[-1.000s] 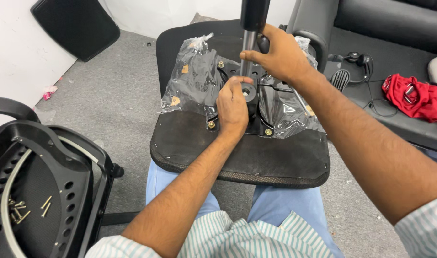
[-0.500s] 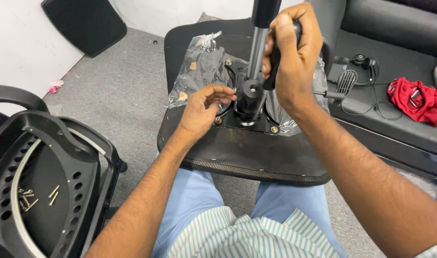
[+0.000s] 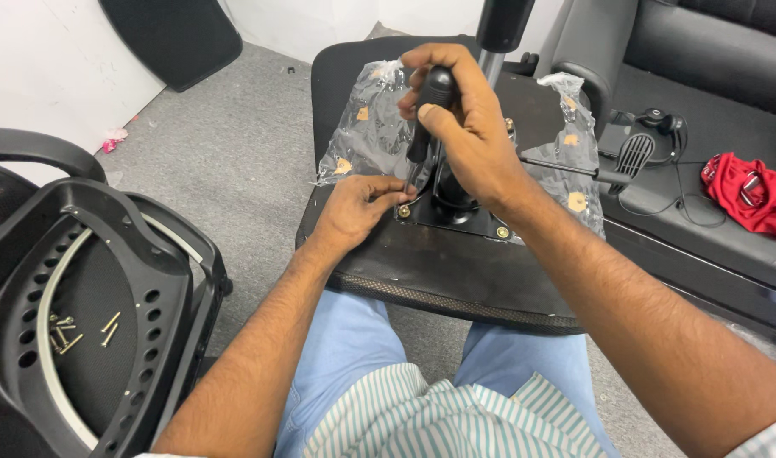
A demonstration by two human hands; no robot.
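Far left, a black chair backrest (image 3: pixel 83 322) lies flat with a handful of loose brass screws (image 3: pixel 74 331) scattered in its hollow. Moving in, the left hand (image 3: pixel 358 212) rests on the upturned chair seat (image 3: pixel 456 271), fingertips drawn together in a pinch right at a brass bolt (image 3: pixel 403 211) on the corner of the black metal mounting plate (image 3: pixel 456 216); what, if anything, sits between those fingertips is too small to tell. Just above it, the right hand (image 3: pixel 464 127) is wrapped tight around the black handle of a screwdriver (image 3: pixel 429 110), fingers curled closed, thumb pressed along the grip. The tool stands nearly upright, long axis running top to bottom with a slight lean, handle end up, tip pointing down toward the bolt beside the left fingertips. The seat lies across the person's lap, clear plastic wrap (image 3: pixel 362 127) crumpled on its underside. Behind the right hand the gas-lift column (image 3: pixel 498 34) rises out of the plate. Further right, a lever (image 3: pixel 575 170) juts sideways, and a red cloth (image 3: pixel 748 195) lies on a dark sofa (image 3: pixel 710 51).
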